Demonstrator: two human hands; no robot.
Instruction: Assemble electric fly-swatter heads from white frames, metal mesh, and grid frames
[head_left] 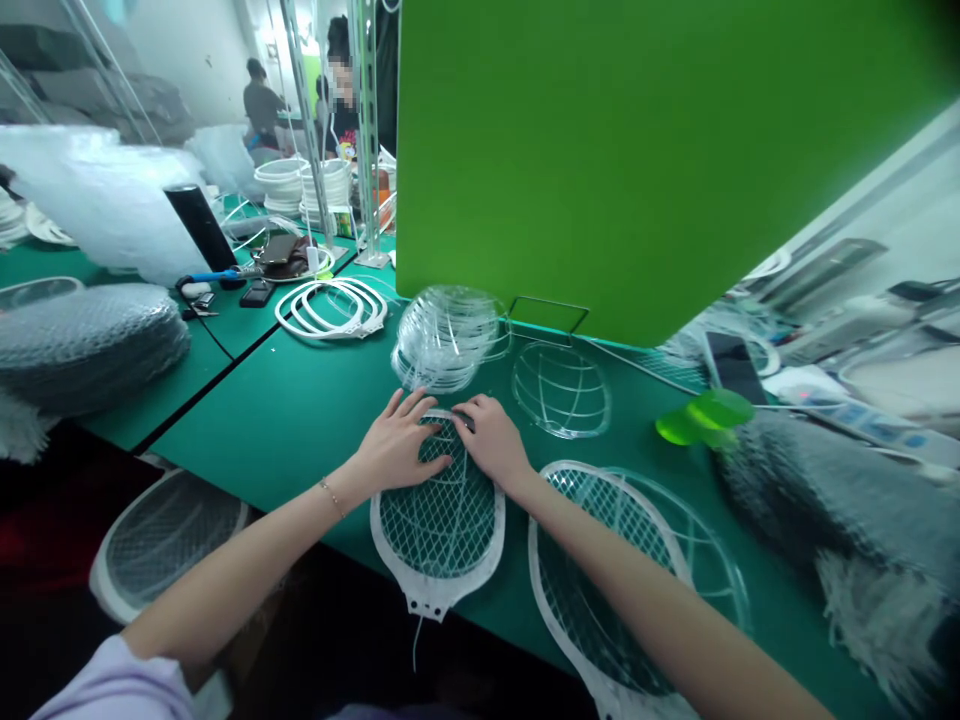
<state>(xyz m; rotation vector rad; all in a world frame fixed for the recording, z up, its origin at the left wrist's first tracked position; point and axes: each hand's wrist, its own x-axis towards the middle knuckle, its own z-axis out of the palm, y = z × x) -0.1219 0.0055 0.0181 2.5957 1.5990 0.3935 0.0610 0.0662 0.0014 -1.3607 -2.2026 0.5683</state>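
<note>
A white racket-shaped frame with a wire mesh (439,530) lies on the green table (300,410), its neck toward me. My left hand (397,445) rests flat on its upper left part, fingers spread. My right hand (491,435) presses on the upper right rim with fingers curled down at the top edge. A second white mesh frame (592,570) lies under my right forearm. Just beyond my hands sit a stack of clear plastic grilles (446,335) and a single clear grille (562,390).
A large green board (600,150) stands behind the grilles. White rings (330,308), a black cylinder (201,228) and phones lie at the back left. Grey mesh stacks (82,345) sit left and right. Another frame (161,540) hangs below the table's edge. People stand in the far background.
</note>
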